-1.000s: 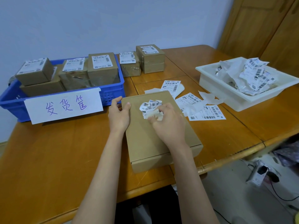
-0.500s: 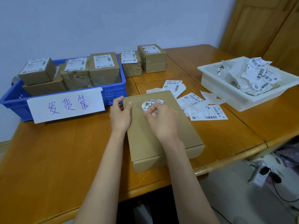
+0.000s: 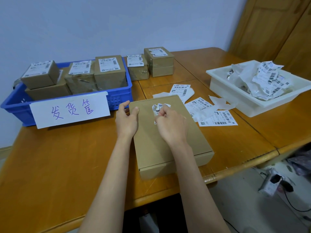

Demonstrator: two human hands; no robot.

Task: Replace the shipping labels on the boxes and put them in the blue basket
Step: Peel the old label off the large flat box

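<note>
We are looking at what seems a small home packing station: a wooden table (image 3: 50, 165) is standing against a plain pale wall (image 3: 101, 22), a wooden door (image 3: 277, 27) is showing at right, a blue basket (image 3: 117, 96) is holding labelled cardboard boxes (image 3: 109, 71), and a white tray (image 3: 235, 98) is holding crumpled peeled labels (image 3: 269, 78).

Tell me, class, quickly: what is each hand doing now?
Left hand: grips the box at its far-left corner.
Right hand: pinches the crumpled label.
</note>
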